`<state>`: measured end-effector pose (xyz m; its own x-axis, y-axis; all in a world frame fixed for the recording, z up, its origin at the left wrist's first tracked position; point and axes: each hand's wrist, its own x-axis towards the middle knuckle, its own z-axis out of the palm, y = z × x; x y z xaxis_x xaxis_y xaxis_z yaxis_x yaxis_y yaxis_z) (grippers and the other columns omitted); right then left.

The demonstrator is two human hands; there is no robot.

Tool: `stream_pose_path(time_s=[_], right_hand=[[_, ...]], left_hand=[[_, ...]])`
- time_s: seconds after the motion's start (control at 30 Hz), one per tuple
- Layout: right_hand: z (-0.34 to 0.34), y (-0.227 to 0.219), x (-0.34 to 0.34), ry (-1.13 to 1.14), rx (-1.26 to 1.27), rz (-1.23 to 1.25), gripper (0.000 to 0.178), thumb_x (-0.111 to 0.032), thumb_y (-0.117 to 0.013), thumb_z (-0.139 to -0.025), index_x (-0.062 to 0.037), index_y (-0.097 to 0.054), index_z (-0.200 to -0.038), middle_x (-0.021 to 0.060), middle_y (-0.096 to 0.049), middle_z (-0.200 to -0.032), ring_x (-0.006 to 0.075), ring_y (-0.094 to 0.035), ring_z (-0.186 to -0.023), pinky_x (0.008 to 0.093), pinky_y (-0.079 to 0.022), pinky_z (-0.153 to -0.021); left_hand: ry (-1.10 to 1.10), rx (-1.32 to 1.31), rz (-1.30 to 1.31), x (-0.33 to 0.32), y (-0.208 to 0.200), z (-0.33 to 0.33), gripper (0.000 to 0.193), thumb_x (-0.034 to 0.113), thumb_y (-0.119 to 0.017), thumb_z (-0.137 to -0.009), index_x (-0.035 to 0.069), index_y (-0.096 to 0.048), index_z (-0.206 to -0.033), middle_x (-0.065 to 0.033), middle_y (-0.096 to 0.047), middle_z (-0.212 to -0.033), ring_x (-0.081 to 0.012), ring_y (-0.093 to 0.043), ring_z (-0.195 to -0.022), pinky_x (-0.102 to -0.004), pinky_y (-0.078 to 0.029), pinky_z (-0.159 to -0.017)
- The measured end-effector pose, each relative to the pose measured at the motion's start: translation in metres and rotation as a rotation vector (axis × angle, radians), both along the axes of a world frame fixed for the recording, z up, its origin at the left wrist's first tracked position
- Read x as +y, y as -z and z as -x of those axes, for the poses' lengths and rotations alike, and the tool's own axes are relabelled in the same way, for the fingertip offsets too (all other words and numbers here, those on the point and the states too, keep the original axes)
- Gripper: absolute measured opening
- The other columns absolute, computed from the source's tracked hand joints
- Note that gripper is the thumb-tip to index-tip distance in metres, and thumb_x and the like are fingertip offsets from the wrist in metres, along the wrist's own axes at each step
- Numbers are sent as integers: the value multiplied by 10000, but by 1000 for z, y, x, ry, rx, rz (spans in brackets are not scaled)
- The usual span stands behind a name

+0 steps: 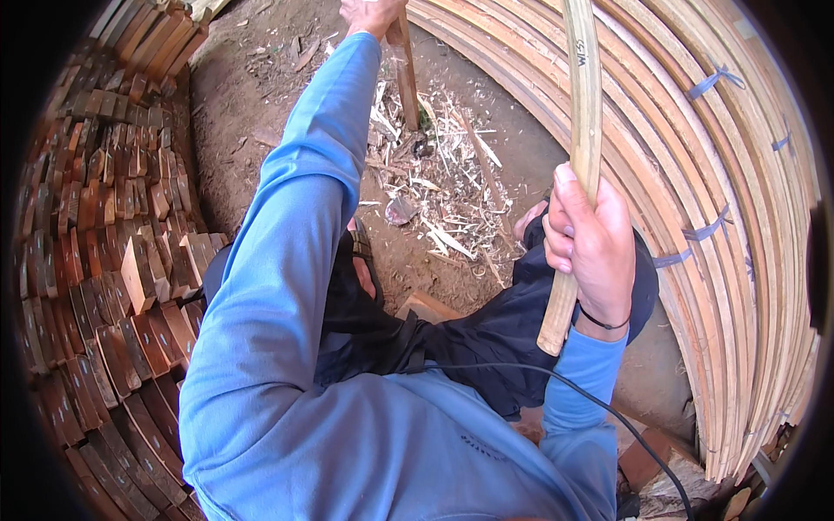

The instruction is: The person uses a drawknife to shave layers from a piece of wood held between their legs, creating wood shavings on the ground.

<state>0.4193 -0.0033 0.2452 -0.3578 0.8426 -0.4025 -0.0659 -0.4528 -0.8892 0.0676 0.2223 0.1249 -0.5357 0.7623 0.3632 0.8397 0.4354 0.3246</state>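
My right hand (593, 241) is closed round a long, pale wooden strip (584, 95) with dark handwriting on it. The strip stands nearly upright in the view; its lower end sticks out below my fist and its top runs out of the picture. My left arm stretches far forward, and my left hand (369, 16) is at the upper edge, partly cut off. Its fingers look curled, but what they hold is out of sight. Right beside that hand, a narrow wooden post (405, 82) slants down to the ground.
Stacked wooden pieces (113, 252) form a wall along my left. On my right lie long, curved wooden strips (695, 217) bundled with blue-grey ties (714, 80). Wood shavings (447, 174) litter the dirt floor between my feet. A black cable (599, 417) crosses my lap.
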Motion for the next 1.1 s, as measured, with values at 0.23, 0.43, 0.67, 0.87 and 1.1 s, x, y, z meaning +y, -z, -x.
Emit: stream_pose_path(time_s=[0.23, 0.43, 0.67, 0.87, 1.1], right_hand=[[-2, 3, 0, -15, -23, 0, 218, -251, -564, -1000, -53, -498, -935, -59, -396, -624, 5, -344, -464, 195, -277, -398], [1, 2, -2, -13, -49, -23, 220, -250, -564, -1000, -61, -493, -910, -57, -401, -620, 4, -345, -457, 195, -271, -391], [3, 4, -1, -23, -57, -26, 221, -249, -570, -997, -54, -498, -922, -55, -405, -618, 4, -349, -453, 194, -274, -388], [3, 3, -3, -24, -66, -49, 222, -250, -575, -995, -40, -512, -960, -57, -412, -625, 5, -355, -461, 193, -285, -395], [1, 1, -2, -12, -89, -19, 232, -254, -580, -993, -27, -530, -999, -60, -415, -626, 1, -359, -466, 190, -293, -400]], left_hand=[[24, -178, 7, -17, -20, 18, 734, 561, -804, -651, 57, -652, -1162, -196, -699, -1055, -350, -676, -997, -440, -542, -836], [6, -159, 23, -17, -9, 53, 620, 556, -824, -617, 69, -735, -990, -189, -718, -972, -345, -697, -920, -425, -551, -800], [244, -380, -95, -18, 4, 78, 416, 358, -813, -690, 28, -727, -929, -158, -729, -875, -267, -714, -808, -378, -562, -734], [394, -729, -404, 11, 68, 124, 487, 89, -747, -748, -41, -508, -1151, -137, -692, -967, -202, -664, -875, -339, -547, -763], [153, -695, -459, -9, 50, 75, 578, 188, -781, -771, -25, -420, -1169, -143, -680, -948, -222, -656, -858, -330, -541, -735]])
